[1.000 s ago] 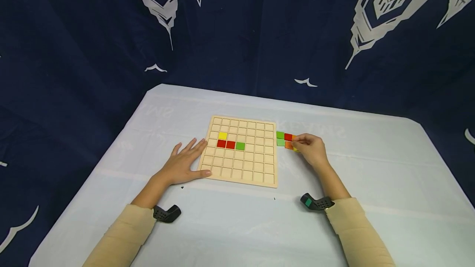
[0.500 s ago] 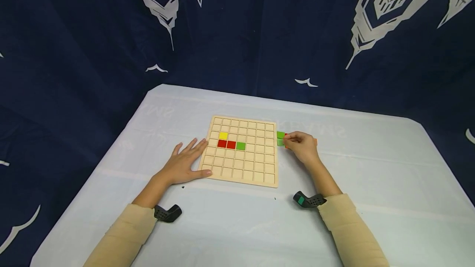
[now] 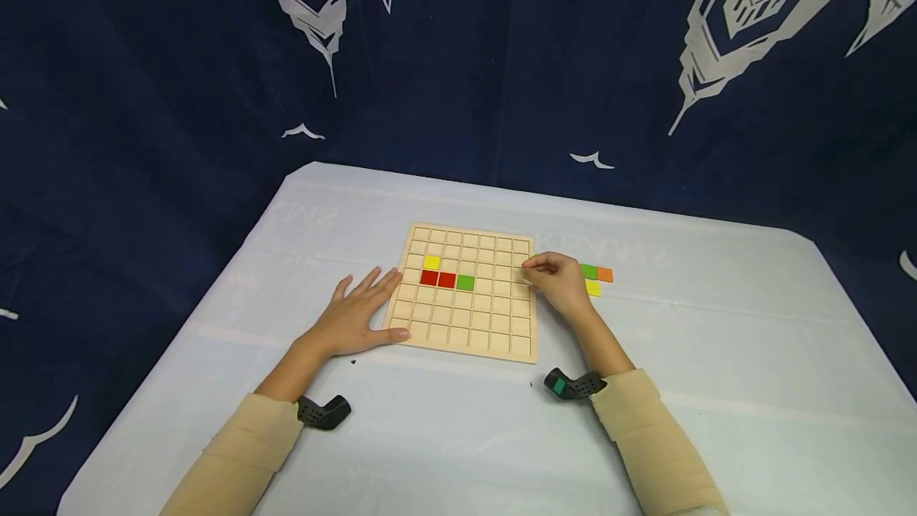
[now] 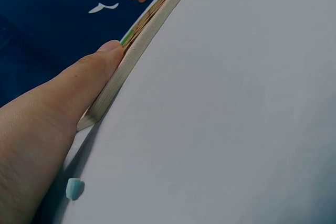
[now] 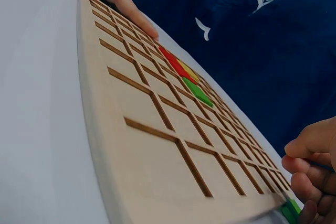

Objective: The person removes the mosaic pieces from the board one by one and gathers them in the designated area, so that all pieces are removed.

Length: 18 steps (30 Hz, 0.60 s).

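Note:
A wooden grid board [image 3: 494, 325] lies on the white table. My left hand [image 3: 349, 326] is spread flat at its left edge, the thumb resting on the near left corner, as the left wrist view also shows. Set in the grid are a yellow tile [image 3: 431, 262], two red tiles [image 3: 438, 279] and a green tile [image 3: 465, 283]. My right hand [image 3: 560, 283] is over the board's right edge, thumb and fingertips pinching a small thin tile; its colour is hidden. Under and behind this hand, loose tiles are partly covered.
Right of my right hand show a loose green tile [image 3: 589, 271], an orange tile [image 3: 605, 275] and a yellow tile [image 3: 593, 288]. A dark speck [image 3: 353, 362] lies near my left wrist. A dark blue curtain [image 3: 458, 86] hangs behind the table.
My right hand has moved left from the loose tiles to the board's right edge, fingertips together, uncovering tiles on its right. My left hand and the tiles on the board stay put.

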Motion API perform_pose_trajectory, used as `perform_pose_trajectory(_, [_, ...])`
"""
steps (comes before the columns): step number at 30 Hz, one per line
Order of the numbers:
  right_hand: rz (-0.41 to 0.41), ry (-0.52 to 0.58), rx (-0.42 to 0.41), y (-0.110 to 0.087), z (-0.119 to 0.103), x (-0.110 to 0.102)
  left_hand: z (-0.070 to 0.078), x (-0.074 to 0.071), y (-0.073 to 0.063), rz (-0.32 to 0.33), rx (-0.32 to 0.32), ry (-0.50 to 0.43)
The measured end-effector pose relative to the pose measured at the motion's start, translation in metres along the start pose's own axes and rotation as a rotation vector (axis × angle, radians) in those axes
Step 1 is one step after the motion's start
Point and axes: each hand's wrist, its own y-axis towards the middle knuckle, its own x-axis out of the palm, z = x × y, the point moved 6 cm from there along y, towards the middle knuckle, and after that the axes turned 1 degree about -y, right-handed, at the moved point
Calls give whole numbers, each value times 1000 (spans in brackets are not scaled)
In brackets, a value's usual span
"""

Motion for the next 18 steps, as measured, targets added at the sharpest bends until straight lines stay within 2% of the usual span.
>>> perform_pose_trajectory(18, [-64,14,-19,5,-22,37,0,-1,0,-1,-1,2])
